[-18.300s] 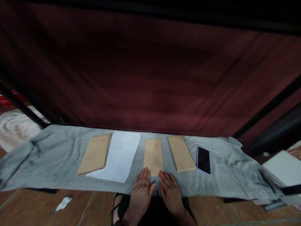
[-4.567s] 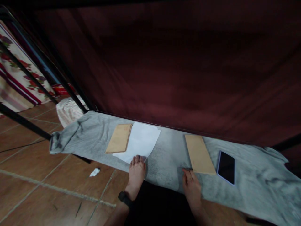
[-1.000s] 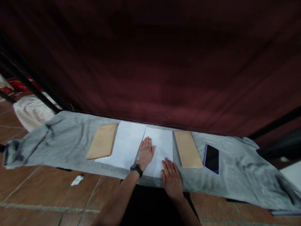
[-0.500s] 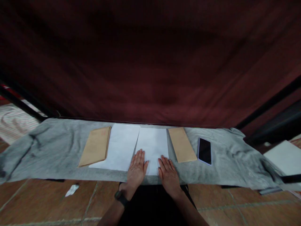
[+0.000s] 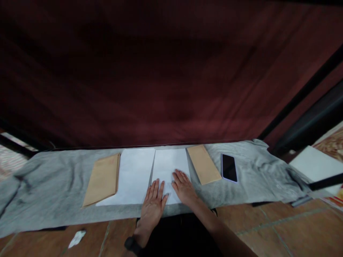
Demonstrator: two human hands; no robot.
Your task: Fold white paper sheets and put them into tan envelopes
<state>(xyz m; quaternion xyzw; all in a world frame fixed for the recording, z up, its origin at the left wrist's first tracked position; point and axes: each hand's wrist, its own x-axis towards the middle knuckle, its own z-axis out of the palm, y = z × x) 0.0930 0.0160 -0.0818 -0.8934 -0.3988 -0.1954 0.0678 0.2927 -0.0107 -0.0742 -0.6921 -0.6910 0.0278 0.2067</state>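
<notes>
Flat on the grey cloth in front of me lies a white sheet of paper [image 5: 171, 160]. My left hand [image 5: 154, 198] rests on its lower left part, palm down with fingers stretched out. On the right part of the same sheet, my right hand [image 5: 183, 185] lies flat, fingers extended and pointing up to the left. A second white paper [image 5: 136, 171] sits just left, a narrow gap between the two. Brown envelopes [image 5: 102, 178] in a small stack overlap its left edge. One more brown envelope [image 5: 204, 165] lies slanted to the right of my right hand.
A phone [image 5: 229, 167] with a dark screen lies right of the single envelope. The grey cloth [image 5: 262, 175] covers the long surface. A dark red curtain [image 5: 171, 89] hangs behind it. Crumpled white paper [image 5: 77, 238] is on the tiled floor; a white board [image 5: 318, 169] stands far right.
My right hand has slid up and left over the sheet, its fingers now angled leftward. My left hand stays flat near the lower left edge. The camera view has tilted slightly.
</notes>
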